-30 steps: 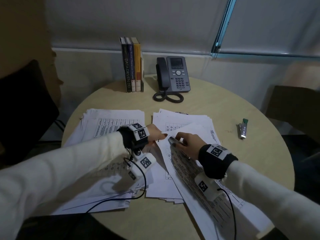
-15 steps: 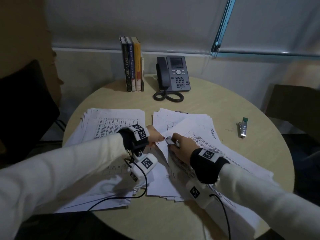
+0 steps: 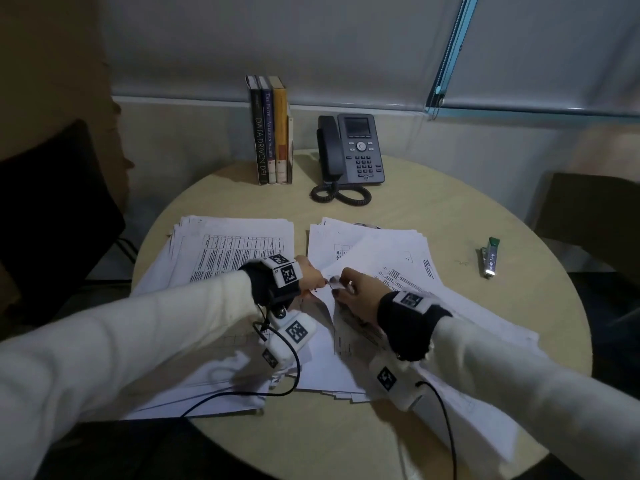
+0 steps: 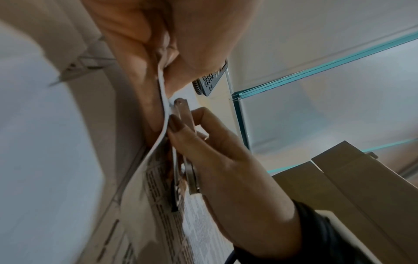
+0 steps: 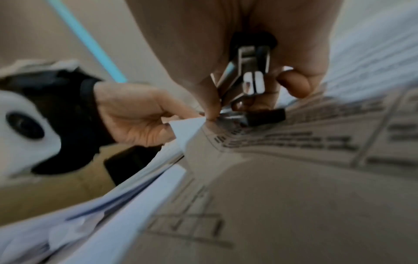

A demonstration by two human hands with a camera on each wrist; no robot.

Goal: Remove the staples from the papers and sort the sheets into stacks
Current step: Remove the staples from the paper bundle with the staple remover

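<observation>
a: where are the hands?

b: the left hand [image 3: 308, 277] pinches the corner of a stapled packet [image 3: 398, 289], lifted just above the right paper stack [image 3: 346, 237]. the right hand [image 3: 356, 292] grips a metal staple remover [image 4: 184, 125], its tip at that corner.

a: what might go wrong?

b: i judge the thin, floppy sheets could tear if the hard steel tip pries at an angle, or the corner could slip from the pinch. the staple itself is hidden.
</observation>
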